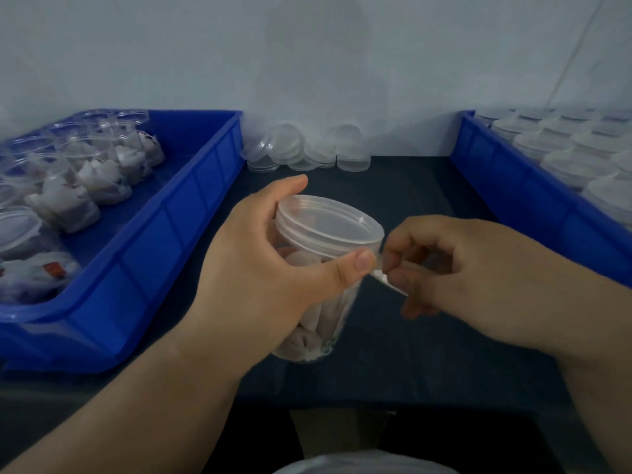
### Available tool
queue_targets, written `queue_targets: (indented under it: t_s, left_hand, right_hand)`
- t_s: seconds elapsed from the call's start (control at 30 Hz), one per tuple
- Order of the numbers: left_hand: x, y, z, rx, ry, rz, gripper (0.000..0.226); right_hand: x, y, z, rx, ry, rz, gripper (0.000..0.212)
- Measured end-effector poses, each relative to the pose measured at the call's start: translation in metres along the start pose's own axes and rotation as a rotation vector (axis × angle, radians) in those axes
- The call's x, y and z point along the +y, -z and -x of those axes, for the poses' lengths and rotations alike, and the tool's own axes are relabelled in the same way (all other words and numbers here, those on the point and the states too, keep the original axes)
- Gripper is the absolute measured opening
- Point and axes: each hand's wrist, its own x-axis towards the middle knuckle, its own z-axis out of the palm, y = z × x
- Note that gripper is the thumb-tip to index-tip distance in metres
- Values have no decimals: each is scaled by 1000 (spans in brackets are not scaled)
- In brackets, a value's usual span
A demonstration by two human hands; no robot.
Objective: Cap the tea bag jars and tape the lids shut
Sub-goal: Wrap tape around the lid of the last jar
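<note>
While your left hand (260, 268) gripped the clear jar (333, 311) above the middle of the dark worktop (427, 354), its fingers were curled round the far side and its thumb (355, 265) lay across the near side, just under the lid (335, 224). That lid sat on the jar's mouth, tipped a little toward your right. White tea bags (313, 331) were packed inside the jar, and its base was near the worktop; whether it touched, I could not tell.

Your right hand (478, 268) was closed in a pinch, thumb and forefinger holding a short strip of clear tape (388, 280). The strip ran from those fingertips toward the lid's rim, next to your left thumb's tip. Blur hid whether its far end was already stuck down.

Along the worktop's left edge stood a blue bin (164, 241) holding open jars (85, 172) filled with tea bags. One jar at its near left seemed to carry a lid. Along the right edge stood a second blue bin (513, 193), filled with rows of capped jars (564, 148). Between the two bins, at the back edge against the pale wall (307, 63), loose lids (290, 148) leaned in small stacks.
</note>
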Motion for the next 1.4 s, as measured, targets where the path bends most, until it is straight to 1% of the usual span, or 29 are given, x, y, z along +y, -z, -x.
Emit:
queue_targets:
  t_s: [0.07, 0.17, 0.27, 0.4, 0.67, 0.9, 1.23, 1.4]
  left_hand:
    - [2, 1, 1, 4, -27, -25, 102]
    - [4, 1, 1, 46, -22, -22, 104]
    - [5, 0, 0, 89, -24, -25, 107]
    - [6, -1, 0, 126, -17, -34, 107]
    - [1, -1, -2, 175, 11, 3, 107]
    - [-1, -3, -1, 164, 22, 62, 104]
    - [-4, -4, 0, 157, 57, 116, 104]
    - [-6, -5, -1, 154, 93, 136, 104]
  right_hand:
    - [-1, 1, 0, -26, 17, 7, 11]
    - [-5, 4, 4, 53, 40, 19, 25]
    - [-6, 3, 8, 114, 54, 15, 32]
    - [-7, 1, 10, 118, 64, 27, 49]
    - [-7, -4, 7, 148, 102, -3, 45]
    - [-7, -3, 8, 142, 81, 0, 48]
    - [-7, -3, 11, 199, 123, 16, 38]
    - [-10, -3, 15, 199, 142, 35, 39]
